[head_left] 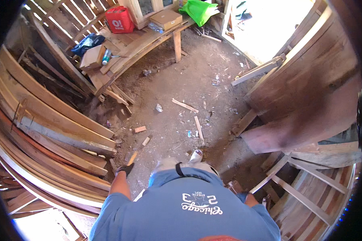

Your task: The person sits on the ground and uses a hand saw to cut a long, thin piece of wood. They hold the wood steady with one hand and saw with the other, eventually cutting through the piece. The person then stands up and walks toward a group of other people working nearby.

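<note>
Wooden stick [132,158], short and pale, is sitting clenched in the gloved left hand [125,169] beside the stacked planks [48,132], angling toward the dirt floor [181,92], while the right hand [234,187] is hanging low by the slatted frames [297,193], its grip impossible to tell.

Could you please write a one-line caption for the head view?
Person's gloved left hand grips a wooden stick over a littered dirt floor, beside stacked planks.

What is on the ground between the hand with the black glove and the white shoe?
Mostly bare dirt floor separates the gloved left hand from the white shoe, with small wood scraps lying just beyond, seen from the head camera.
</note>
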### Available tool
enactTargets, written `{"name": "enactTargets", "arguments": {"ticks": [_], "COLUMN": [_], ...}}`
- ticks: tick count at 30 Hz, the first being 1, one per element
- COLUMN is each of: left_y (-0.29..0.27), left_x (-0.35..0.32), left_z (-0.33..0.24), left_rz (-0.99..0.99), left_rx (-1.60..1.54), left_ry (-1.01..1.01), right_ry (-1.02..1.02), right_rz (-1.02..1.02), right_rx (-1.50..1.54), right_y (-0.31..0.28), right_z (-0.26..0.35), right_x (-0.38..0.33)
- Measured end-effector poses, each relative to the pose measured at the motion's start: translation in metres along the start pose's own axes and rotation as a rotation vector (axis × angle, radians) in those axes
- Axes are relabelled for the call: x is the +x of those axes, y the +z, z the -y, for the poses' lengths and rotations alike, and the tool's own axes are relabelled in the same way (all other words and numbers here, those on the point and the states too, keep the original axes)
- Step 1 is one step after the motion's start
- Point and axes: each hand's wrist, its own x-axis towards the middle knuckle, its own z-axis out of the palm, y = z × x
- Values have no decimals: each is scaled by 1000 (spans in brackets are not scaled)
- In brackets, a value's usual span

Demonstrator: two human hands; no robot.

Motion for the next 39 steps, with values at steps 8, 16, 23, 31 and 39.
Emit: {"name": "enactTargets", "arguments": {"ticks": [8,16,23,31,39], "left_y": [-117,-240,-450,-590,-643], "left_x": [65,281,282,250,340], "left_z": [-59,-345,-706,-990,-1140], "left_rz": [317,133,178,117,132], "left_rx": [-418,128,128,151,202], "left_ry": [-191,486,701,990,971], "right_ry": [-265,-590,73,192,7], "right_rz": [-590,-641,-165,-139,-280], "right_rx": [275,305,352,670,258], "right_y": [-370,-529,-462,-558,-820], "right_z": [167,247,235,265,220], "right_x": [81,220,194,235,397]}}
